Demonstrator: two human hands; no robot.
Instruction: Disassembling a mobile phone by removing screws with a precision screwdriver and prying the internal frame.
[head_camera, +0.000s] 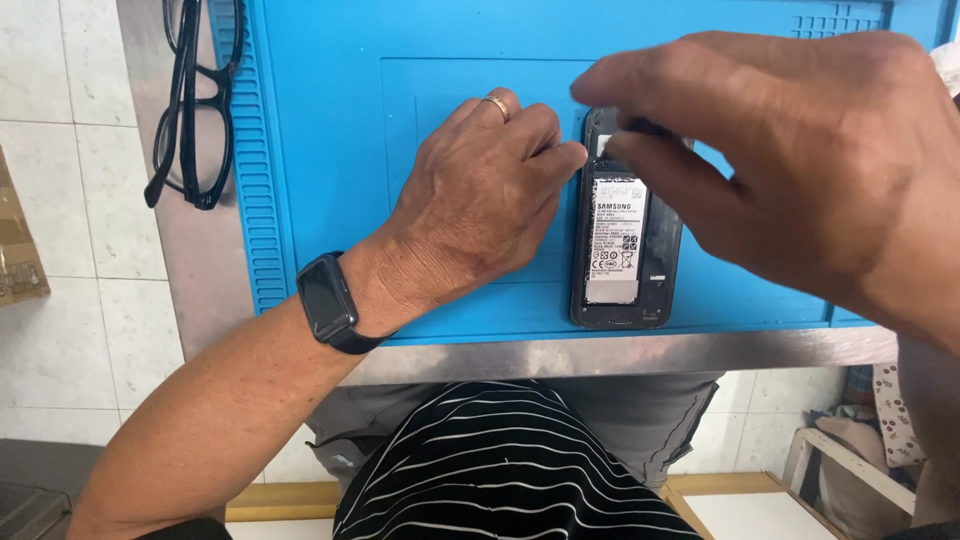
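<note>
Near, centre frame: opened phone (625, 240), back cover off, battery exposed, flat on blue mat (330, 90) near its lower edge. Left hand (475, 205), loosely curled and holding nothing, presses knuckles beside the phone's left side. Right hand (790, 160) pinches narrow at the phone's top end; what it grips is hidden. Best worked with gentle, level lift, phone braced. Metal surface (600, 355) edges the mat; black glasses (195, 100) upper left; tiled floor beyond.
</note>
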